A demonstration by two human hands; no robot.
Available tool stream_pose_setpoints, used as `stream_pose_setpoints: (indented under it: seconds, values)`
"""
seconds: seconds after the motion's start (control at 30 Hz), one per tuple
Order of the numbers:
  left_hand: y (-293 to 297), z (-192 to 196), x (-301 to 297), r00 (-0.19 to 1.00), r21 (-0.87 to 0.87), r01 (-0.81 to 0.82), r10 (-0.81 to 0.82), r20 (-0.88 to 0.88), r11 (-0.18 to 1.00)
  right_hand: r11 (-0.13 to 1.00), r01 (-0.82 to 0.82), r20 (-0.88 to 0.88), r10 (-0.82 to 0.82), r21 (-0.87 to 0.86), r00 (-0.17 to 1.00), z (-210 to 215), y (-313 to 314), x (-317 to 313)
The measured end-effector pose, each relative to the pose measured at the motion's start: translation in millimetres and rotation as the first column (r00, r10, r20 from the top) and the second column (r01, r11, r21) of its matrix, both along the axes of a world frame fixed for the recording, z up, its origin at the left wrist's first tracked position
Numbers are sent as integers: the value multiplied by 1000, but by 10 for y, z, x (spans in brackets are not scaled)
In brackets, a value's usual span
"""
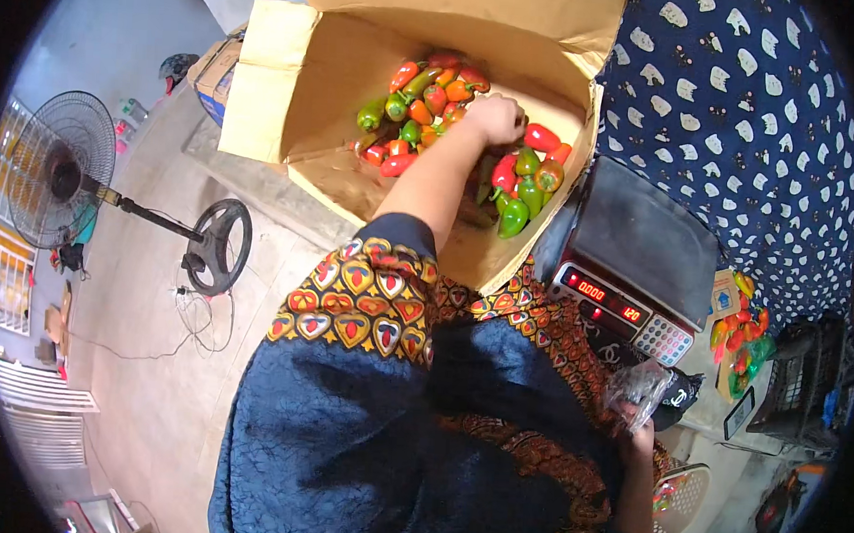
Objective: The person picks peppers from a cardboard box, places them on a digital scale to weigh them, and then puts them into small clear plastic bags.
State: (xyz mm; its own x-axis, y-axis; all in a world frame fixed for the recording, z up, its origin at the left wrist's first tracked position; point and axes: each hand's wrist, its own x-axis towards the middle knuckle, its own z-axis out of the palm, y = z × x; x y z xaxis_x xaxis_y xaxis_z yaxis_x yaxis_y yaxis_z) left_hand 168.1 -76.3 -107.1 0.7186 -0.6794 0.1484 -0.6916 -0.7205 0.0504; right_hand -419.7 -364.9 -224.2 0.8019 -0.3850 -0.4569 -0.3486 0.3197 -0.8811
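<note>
Inside an open cardboard box (350, 58) lie red, orange and green peppers (422, 109), spread in two loose groups. My left hand (498, 120) is down in the box between the groups, fingers curled in; what they hold, if anything, is hidden. Right beside its fingers lies a shiny red pepper (542, 137), with green peppers (513, 218) closer to me. At the lower right, my right hand (639, 428) grips a crumpled clear plastic bag (639, 390). No contents can be made out in the bag.
A digital weighing scale (642, 247) with a bare dark platform and lit red display stands right of the box. Beyond it are more peppers (737, 328), a black crate (808, 378) and a patterned dark-blue cloth (739, 109). A pedestal fan (64, 170) lies at far left.
</note>
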Motion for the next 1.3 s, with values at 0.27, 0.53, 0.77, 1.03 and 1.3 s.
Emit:
stream_pose_setpoints:
  seconds: [0.27, 0.53, 0.77, 1.03, 1.3]
  values:
    - [575, 255, 384, 872, -66, -463, 468, 145, 884, 1000, 8, 0, -8, -3, 1000, -150, -78, -76]
    - [1028, 282, 326, 821, 174, -567, 538, 191, 805, 998, 10, 11, -11, 58, 1000, 118, 114, 69]
    - [1241, 335, 250, 924, -16, -380, 380, 32, 925, 999, 36, -9, -36, -23, 999, 69, 66, 58]
    - [1399, 447, 156, 816, -850, -458, -255, -518, 262, 1000, -2, 20, 2, -10, 1000, -49, -45, -45]
    - [1732, 794, 44, 625, -770, -636, -618, -477, -49, 999, -13, 1, 13, 30, 1000, 46, 25, 4]
